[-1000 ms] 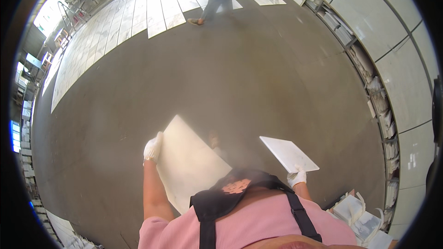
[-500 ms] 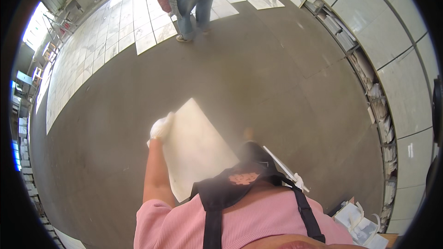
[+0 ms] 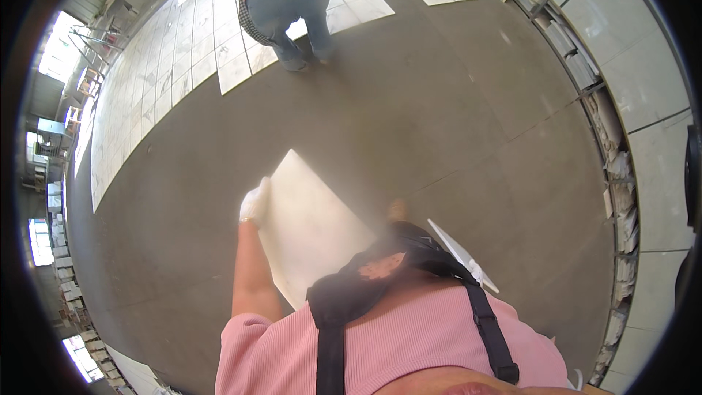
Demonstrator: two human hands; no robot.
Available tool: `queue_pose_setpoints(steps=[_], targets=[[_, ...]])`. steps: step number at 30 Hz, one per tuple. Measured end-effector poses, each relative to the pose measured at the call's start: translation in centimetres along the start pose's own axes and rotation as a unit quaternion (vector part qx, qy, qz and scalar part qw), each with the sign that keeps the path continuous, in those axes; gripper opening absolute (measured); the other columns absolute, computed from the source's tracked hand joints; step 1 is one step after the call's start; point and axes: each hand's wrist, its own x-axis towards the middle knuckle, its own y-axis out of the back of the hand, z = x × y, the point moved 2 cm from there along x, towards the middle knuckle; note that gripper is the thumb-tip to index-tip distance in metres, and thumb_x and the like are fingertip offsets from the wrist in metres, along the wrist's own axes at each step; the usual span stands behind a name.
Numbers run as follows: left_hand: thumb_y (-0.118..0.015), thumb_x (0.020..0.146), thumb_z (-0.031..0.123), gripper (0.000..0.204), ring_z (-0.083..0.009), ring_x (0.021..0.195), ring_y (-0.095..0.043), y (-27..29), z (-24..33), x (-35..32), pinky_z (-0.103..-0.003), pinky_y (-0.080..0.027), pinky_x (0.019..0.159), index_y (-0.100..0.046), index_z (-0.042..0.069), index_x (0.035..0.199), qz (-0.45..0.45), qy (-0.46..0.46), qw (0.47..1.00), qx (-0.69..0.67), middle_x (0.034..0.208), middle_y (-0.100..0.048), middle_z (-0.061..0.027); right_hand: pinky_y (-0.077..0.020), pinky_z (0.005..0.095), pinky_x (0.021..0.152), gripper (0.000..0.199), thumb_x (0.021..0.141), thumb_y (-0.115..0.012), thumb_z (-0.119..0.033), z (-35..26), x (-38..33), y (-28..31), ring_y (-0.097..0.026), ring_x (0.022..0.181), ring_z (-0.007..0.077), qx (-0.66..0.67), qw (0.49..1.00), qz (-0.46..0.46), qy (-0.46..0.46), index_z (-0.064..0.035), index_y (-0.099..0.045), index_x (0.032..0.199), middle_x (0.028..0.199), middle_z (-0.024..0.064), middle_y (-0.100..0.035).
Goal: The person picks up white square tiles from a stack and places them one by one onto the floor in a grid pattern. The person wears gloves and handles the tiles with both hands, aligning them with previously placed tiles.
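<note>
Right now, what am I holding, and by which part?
Your left hand holds a large pale slab by its left edge; your right hand holds a smaller white slab near its lower end.

Pink ribbed top (image 3: 409, 333), black straps (image 3: 330, 351)

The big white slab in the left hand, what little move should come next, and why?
I'd guess one small step forward over the grey floor, white slab held steady: the left hand grips its edge, and the laid tiles lie ahead, across that floor, by a bent-over person.
</note>
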Motion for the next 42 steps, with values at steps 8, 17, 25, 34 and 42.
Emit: queue_pose_setpoints(steps=[8, 17, 25, 34, 42], targets=[[-0.046, 0.097, 0.068, 0.079, -0.0325, 0.129, -0.058, -1.8, 10.2, 9.4, -0.039, -0.04, 0.109, -0.066, -0.001, 0.131, -0.028, -0.03, 0.999, -0.015, 0.135, -0.065, -0.0206, -0.053, 0.0303, 0.056, 0.016, 0.087, -0.073, -0.021, -3.7, -8.4, -19.8, -0.063, 0.067, 0.0174, -0.064, 0.99, -0.123, 0.04, -0.0148, -0.059, 0.093, 0.08, 0.0006, -0.063], [-0.044, 0.098, 0.066, 0.073, -0.0335, 0.134, -0.055, -3.5, 25.4, 24.0, -0.039, -0.037, 0.113, -0.064, 0.007, 0.137, -0.102, -0.092, 0.989, 0.058, 0.138, -0.064, -0.0174, -0.0584, 0.0297, 0.056, 0.017, 0.09, -0.071, -0.019, -3.0, -9.8, -31.6, -0.069, 0.077, 0.0205, -0.029, 0.993, -0.075, 0.089, -0.0123, -0.061, 0.102, 0.091, 0.0034, -0.068], [-0.044, 0.095, 0.072, 0.08, -0.0354, 0.118, -0.066, -8.4, 37.1, 29.9, -0.039, -0.044, 0.106, -0.072, 0.003, 0.124, -0.109, -0.15, 0.978, 0.097, 0.12, -0.072, -0.0219, -0.0612, 0.0398, 0.074, 0.029, 0.096, -0.067, -0.026, -3.9, 1.6, -28.2, -0.067, 0.087, 0.0294, 0.099, 0.994, -0.027, -0.03, -0.0031, -0.059, 0.111, 0.1, 0.0172, -0.065], [-0.047, 0.093, 0.074, 0.083, -0.0323, 0.119, -0.066, -16.2, 50.7, 34.3, -0.038, -0.044, 0.104, -0.071, 0.001, 0.125, -0.098, -0.105, 0.986, 0.084, 0.121, -0.072, -0.0211, -0.0604, 0.0382, 0.072, 0.031, 0.096, -0.067, -0.028, -12.1, 4.1, -38.6, -0.066, 0.086, 0.0292, 0.026, 0.999, -0.004, -0.028, -0.0028, -0.059, 0.113, 0.1, 0.0182, -0.065], [-0.048, 0.095, 0.071, 0.079, -0.0303, 0.109, -0.068, -23.9, 60.3, 36.3, -0.036, -0.046, 0.098, -0.072, 0.001, 0.122, -0.076, -0.16, 0.977, 0.116, 0.113, -0.075, -0.0172, -0.0596, 0.0368, 0.071, 0.033, 0.096, -0.067, -0.029, -20.9, 6.2, -48.0, -0.065, 0.085, 0.029, -0.029, 0.998, -0.052, -0.019, -0.0025, -0.059, 0.115, 0.099, 0.0191, -0.064]])
